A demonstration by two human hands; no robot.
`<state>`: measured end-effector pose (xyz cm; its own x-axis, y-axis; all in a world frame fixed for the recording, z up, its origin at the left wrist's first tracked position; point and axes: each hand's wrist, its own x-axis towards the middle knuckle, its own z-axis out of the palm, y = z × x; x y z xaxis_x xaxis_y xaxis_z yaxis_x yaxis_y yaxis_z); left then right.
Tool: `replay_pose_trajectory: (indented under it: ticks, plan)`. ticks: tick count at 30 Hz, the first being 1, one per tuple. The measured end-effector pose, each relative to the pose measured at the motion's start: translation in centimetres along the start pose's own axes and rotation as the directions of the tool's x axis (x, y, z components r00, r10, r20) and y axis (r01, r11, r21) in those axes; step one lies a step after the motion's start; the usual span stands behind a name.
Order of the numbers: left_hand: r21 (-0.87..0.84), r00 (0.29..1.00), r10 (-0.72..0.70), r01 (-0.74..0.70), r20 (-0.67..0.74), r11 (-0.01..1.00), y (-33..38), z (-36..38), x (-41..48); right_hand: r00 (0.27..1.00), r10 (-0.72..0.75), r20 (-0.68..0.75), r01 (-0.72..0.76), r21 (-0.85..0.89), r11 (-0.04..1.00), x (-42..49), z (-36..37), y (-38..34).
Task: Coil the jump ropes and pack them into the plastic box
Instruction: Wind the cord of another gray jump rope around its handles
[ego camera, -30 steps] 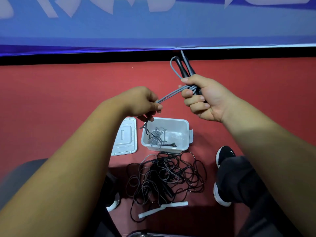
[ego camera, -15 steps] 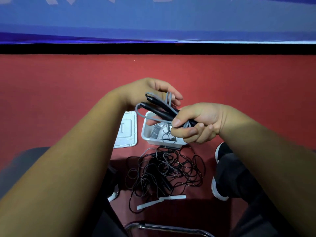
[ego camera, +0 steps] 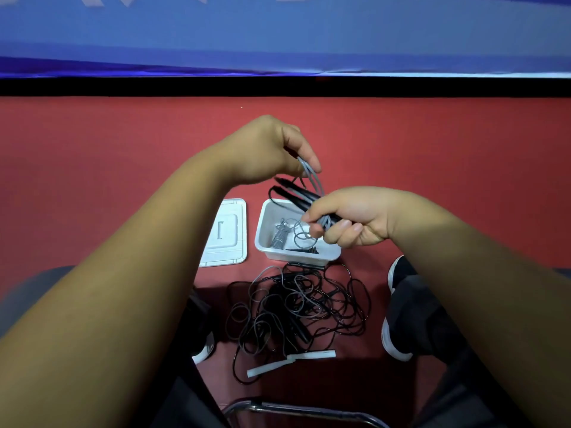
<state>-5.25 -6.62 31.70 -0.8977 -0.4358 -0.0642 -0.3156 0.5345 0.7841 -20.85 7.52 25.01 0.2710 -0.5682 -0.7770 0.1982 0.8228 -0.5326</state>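
My right hand (ego camera: 352, 216) grips the black handles (ego camera: 293, 194) and gathered grey cord of a jump rope above the white plastic box (ego camera: 267, 242). My left hand (ego camera: 265, 149) pinches a loop of that grey cord (ego camera: 312, 176) just above the handles. Inside the box lies a coiled grey rope (ego camera: 281, 234) with a loose loop beside it and a black piece near the front wall. A tangled pile of black and grey jump ropes (ego camera: 296, 307) lies on the red floor just in front of the box.
The box's white lid (ego camera: 225, 233) lies flat to the left of the box. Two white strips (ego camera: 290, 361) lie at the near edge of the pile. My black shoes (ego camera: 398, 307) flank the pile. A chrome chair rail (ego camera: 302, 410) crosses the bottom. A blue wall stands behind.
Both hands came down from in front of the wall to just above the box. The left hand went from pulling the cord straight to pinching a loop over the handles.
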Motion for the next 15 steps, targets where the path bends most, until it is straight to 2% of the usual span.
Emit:
replay_pose_trajectory:
  ticks: [5,10,15]
  plan:
    - [0.218,0.999,0.034,-0.036,0.013,0.975,0.1,-0.1,-0.1,0.990,-0.030,-0.139,0.047,0.119,0.992,0.4,-0.7,-0.4]
    - [0.474,1.000,-0.025,0.017,0.013,0.881,-0.4,-0.3,0.1,0.973,-0.080,-0.215,0.129,0.223,0.966,0.9,-0.9,-0.4]
    - [0.629,0.989,-0.145,0.133,-0.032,0.766,-1.6,1.1,0.7,0.941,-0.275,-0.198,0.323,0.280,0.904,0.4,-0.4,-1.0]
